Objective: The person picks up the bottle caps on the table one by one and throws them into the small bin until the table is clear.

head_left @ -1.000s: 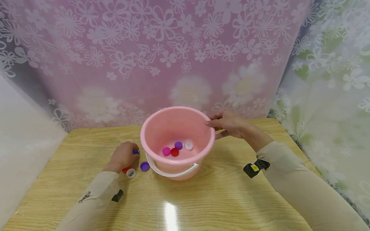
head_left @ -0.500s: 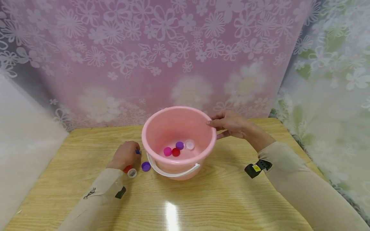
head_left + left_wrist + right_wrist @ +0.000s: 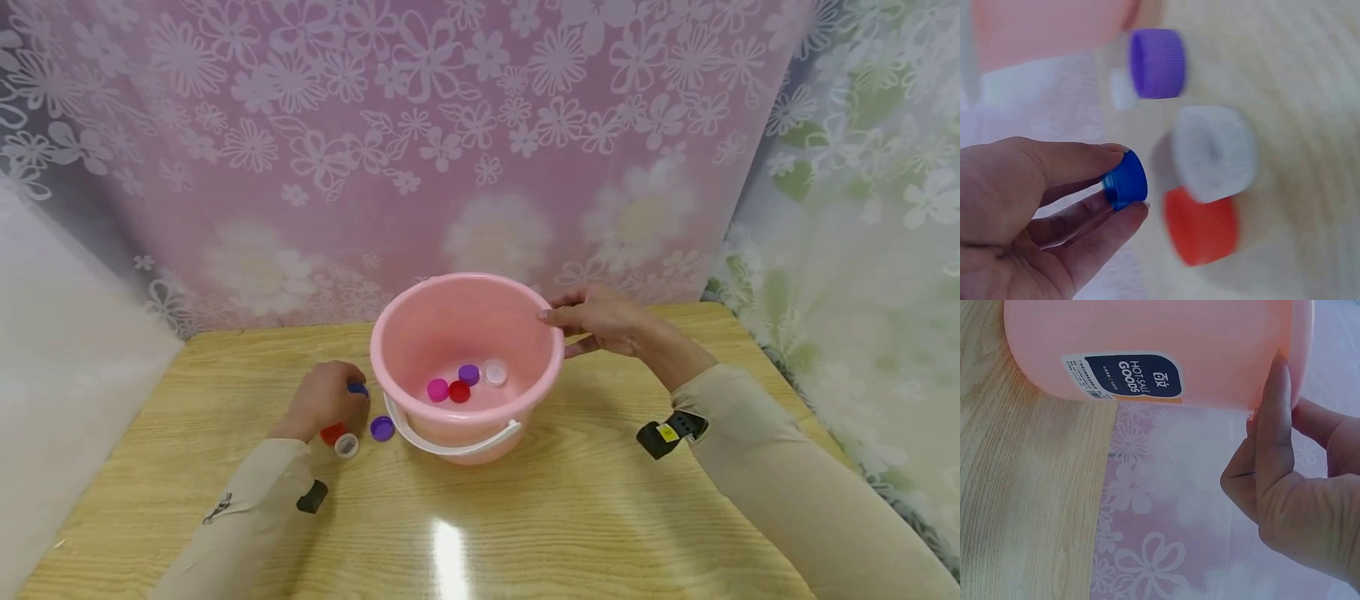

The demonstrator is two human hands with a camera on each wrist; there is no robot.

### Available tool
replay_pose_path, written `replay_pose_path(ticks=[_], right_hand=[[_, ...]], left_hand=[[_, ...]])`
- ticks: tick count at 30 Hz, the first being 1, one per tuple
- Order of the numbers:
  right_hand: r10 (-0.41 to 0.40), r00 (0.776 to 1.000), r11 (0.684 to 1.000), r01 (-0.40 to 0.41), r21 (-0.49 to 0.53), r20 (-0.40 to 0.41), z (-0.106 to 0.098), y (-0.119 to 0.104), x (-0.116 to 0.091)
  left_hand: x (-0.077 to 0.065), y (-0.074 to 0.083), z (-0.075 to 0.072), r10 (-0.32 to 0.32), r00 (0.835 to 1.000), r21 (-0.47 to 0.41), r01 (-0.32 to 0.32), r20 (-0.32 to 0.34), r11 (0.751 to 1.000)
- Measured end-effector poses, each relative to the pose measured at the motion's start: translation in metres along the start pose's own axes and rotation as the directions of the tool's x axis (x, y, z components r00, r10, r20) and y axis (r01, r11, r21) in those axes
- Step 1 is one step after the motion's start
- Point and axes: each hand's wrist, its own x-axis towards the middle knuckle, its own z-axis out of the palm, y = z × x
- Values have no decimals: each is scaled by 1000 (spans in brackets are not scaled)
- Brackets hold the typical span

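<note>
My left hand (image 3: 322, 402) pinches a blue bottle cap (image 3: 1126, 181) between thumb and fingers, left of the pink bucket (image 3: 467, 429). By that hand lie a red cap (image 3: 1202, 226), a white cap (image 3: 1216, 153) and a purple cap (image 3: 1159, 64) on the table. With its thumb over the rim and fingers outside, my right hand (image 3: 603, 322) grips the bucket's right side. Inside the bucket sit a magenta cap (image 3: 438, 390), a dark red cap (image 3: 460, 391), another purple cap (image 3: 468, 374) and another white cap (image 3: 495, 372).
A white handle (image 3: 457, 450) hangs down the bucket's near side. The bucket stands on a wooden table (image 3: 600, 517), with a pink flowered curtain (image 3: 360, 167) behind it. On the bucket's outer wall is a printed label (image 3: 1125, 376).
My left hand stays beside the bucket and shifts only slightly, the blue cap turning a little in its fingers. My right hand keeps its grip on the rim.
</note>
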Motion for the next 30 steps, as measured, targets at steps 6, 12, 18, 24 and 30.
replay_pose_path(ticks=[6,12,18,24,30], right_hand=[[-1,1000,1000,1,-1,-7,0,0,-1],[-5,1000,1000,5,4,3,-1,1,-1],[-9,1000,1000,9,7,3,-2,1,0],[-11,1000,1000,11,15,6,-2,2,0],[-17,1000,1000,17,18,1,-2,3,1]], left_hand=[[-6,9,-26,56,994,19,-55,-91,998],[-15,21,-56,55,989,-7,-57,-134,998],[-20,38,-90,40,990,-80,-51,-136,995],[-24,60,-113,91,974,-21,-98,-205,995],[-23,86,-123,148,965,13,-149,-215,989]])
